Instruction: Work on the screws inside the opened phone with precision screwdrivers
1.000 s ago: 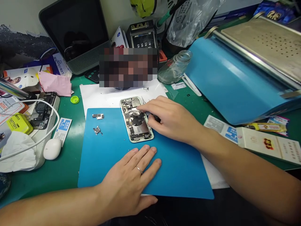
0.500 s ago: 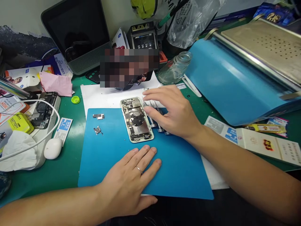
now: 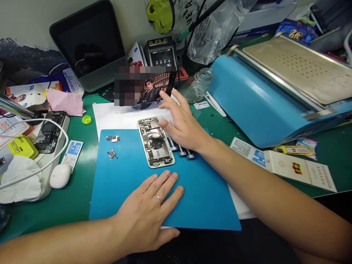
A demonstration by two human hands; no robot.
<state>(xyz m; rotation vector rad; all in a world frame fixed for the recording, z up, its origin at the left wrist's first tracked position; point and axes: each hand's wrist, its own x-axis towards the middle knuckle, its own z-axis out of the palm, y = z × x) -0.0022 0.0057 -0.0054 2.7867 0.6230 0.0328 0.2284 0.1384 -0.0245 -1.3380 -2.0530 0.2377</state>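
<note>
An opened phone (image 3: 156,145) lies on a blue mat (image 3: 198,198), its inner boards and metal plates showing. My left hand (image 3: 152,209) rests flat at the mat's front edge, fingers stretched out just below the phone, holding nothing. Over the phone's right side hovers my right hand (image 3: 185,123), fingers apart and empty, near the screen of a propped-up phone (image 3: 158,88). Several screwdrivers (image 3: 181,149) lie partly hidden beneath that right hand. Two small metal phone parts, a bracket (image 3: 113,138) and a thin piece (image 3: 112,154), sit on the mat's left.
A glass jar (image 3: 196,86) and white tweezers (image 3: 216,103) lie beyond my right hand. At the right stands a blue machine with a perforated metal plate (image 3: 299,66). On the left are another opened phone (image 3: 51,132), a white cable (image 3: 67,137) and a white earbud case (image 3: 59,176).
My right hand has risen away from the screwdrivers toward the propped-up phone, its fingers spreading. My left hand stays flat on the mat. The view has shifted slightly.
</note>
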